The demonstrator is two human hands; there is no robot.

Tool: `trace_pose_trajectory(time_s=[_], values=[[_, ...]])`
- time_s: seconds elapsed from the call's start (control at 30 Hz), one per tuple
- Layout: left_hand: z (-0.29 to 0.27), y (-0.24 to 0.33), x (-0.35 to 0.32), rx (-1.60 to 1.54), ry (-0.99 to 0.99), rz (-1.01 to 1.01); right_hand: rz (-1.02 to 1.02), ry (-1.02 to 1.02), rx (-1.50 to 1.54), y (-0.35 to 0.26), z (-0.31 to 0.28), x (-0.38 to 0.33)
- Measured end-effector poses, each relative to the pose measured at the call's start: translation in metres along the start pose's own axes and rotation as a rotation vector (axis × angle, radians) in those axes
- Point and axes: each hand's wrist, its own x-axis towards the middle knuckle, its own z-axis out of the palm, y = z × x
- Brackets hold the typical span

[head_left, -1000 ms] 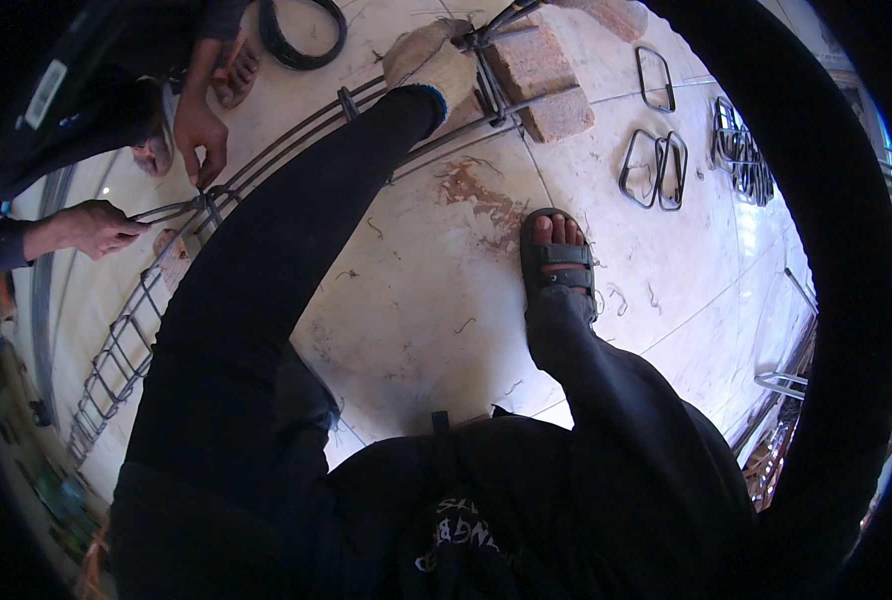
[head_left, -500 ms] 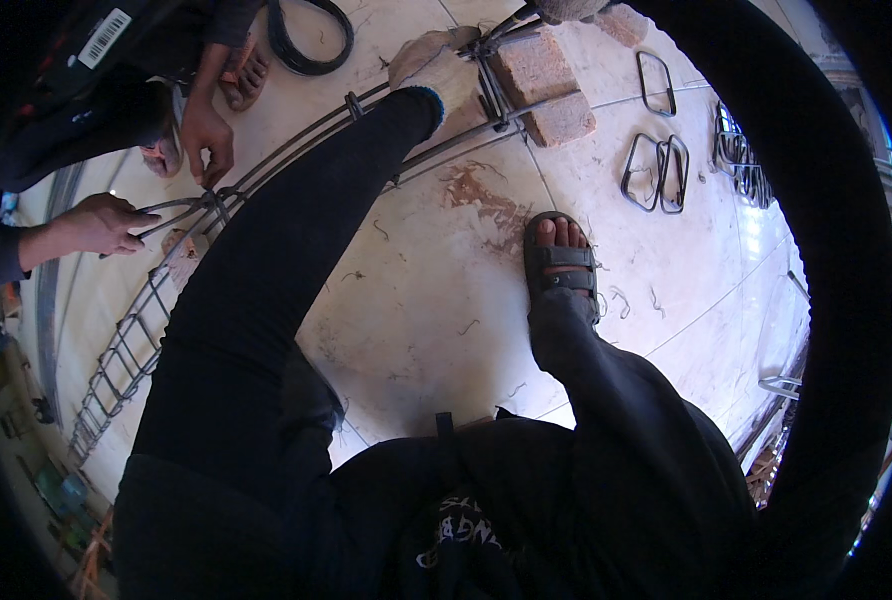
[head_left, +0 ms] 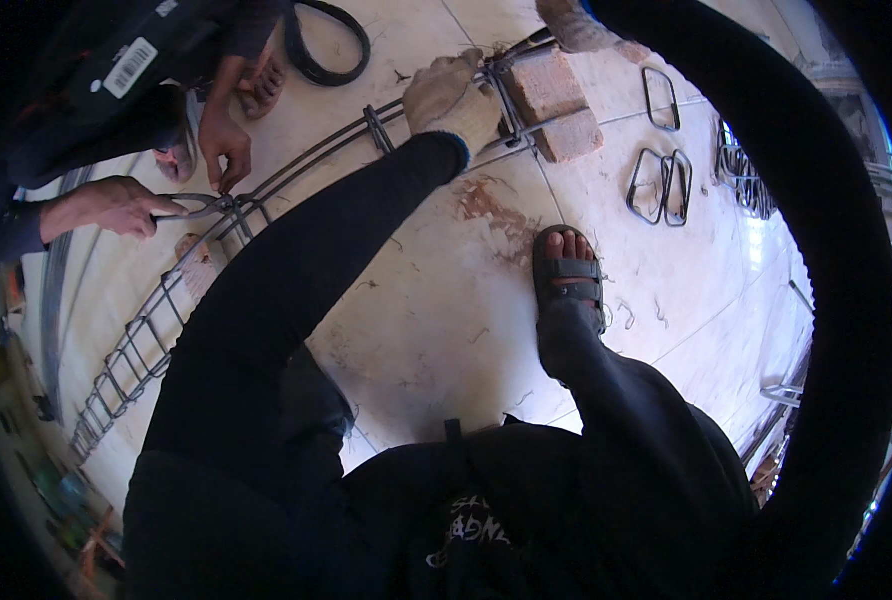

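A long rebar cage (head_left: 151,330) runs from the lower left up to a brick block. My left hand (head_left: 451,98), in a pale work glove with a blue cuff, is closed around the bars beside the end stirrups (head_left: 506,112). At the top edge my gloved right hand (head_left: 576,25) grips the dark handles of pincers (head_left: 528,45), whose jaws are at those stirrups. Exactly how my right fingers close is partly cut off. Bricks (head_left: 546,85) prop up this end of the cage.
To the left, a co-worker's hand (head_left: 116,205) holds pincers at a cage joint, their other hand (head_left: 224,150) beside it. Loose stirrups (head_left: 661,185) lie on the right of the tiled floor, with a stirrup pile (head_left: 741,175) farther right. A black wire coil (head_left: 326,45) lies at the top.
The view has shifted slightly, moving the scene down and right. My right hand shows more, and the pincers' handles have swung. The co-worker's pincers have come closer to the joint.
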Motion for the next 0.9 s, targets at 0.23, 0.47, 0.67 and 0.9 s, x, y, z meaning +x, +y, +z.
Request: trace_pose_trajectory(time_s=[0.23,0.47,0.67,0.9], values=[[0.028,-0.013,-0.016,0.456,-0.405,0.271,0.043,0.076,-0.001,-0.014,-0.007,-0.01],[0.007,0.053,-0.02,-0.602,-0.199,-0.294,0.078,0.093,0.023,-0.015,-0.001,-0.011],[-0.011,0.069,0.011,-0.093,0.282,0.011,0.064,0.194,-0.018,-0.022,-0.005,-0.01],[0.011,0.063,0.046,-0.083,0.089,0.028,0.122,0.396,-0.167,-0.056,0.006,-0.042]])
